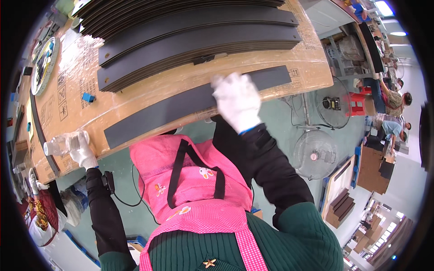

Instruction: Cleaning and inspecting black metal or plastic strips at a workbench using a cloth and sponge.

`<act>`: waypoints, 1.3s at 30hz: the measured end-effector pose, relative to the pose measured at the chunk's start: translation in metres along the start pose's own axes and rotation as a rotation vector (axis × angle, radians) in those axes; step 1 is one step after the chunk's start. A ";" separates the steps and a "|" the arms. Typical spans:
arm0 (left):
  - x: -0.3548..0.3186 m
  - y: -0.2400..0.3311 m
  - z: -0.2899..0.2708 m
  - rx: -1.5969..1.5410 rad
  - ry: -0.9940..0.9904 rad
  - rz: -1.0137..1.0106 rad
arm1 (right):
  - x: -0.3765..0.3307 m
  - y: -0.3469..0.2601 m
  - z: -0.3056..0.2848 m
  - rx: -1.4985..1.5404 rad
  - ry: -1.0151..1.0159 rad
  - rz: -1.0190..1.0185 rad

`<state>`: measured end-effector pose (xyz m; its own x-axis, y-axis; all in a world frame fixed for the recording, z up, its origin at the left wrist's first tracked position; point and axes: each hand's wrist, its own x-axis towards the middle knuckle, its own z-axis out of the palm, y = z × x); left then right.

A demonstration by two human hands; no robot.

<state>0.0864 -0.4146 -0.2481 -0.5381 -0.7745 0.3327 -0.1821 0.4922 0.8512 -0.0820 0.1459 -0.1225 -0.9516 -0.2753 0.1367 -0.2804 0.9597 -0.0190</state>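
Observation:
A long, flat dark grey board lies along the near edge of the cardboard-covered table. Over its right half is my right hand, in a white glove, its fingers curled down against the surface. The fingertips are slightly blurred, and whatever they may hold is hidden. At the table's near left corner my left hand, also gloved in white, is closed around a clear plastic bottle with a white cap. The bottle is tilted, its cap toward the left.
Stacks of similar dark boards fill the far side of the table. A small blue block and a round tray are at the left. Two standing fans are on the floor to the right. Co-workers are at far right; another person's gloved hands show at left.

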 end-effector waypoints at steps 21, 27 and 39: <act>0.013 -0.009 0.004 -0.112 -0.041 -0.089 | 0.022 0.137 0.020 -0.252 0.175 0.332; 0.009 0.001 0.004 -0.094 -0.009 -0.094 | -0.005 0.046 -0.010 -0.132 -0.051 0.078; 0.022 -0.023 -0.004 -0.065 -0.021 -0.125 | -0.024 0.055 0.019 -0.073 0.054 0.078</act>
<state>0.0823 -0.4448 -0.2584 -0.5319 -0.8191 0.2147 -0.1955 0.3655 0.9101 -0.0766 0.2048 -0.1453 -0.9614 -0.1985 0.1905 -0.1944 0.9801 0.0402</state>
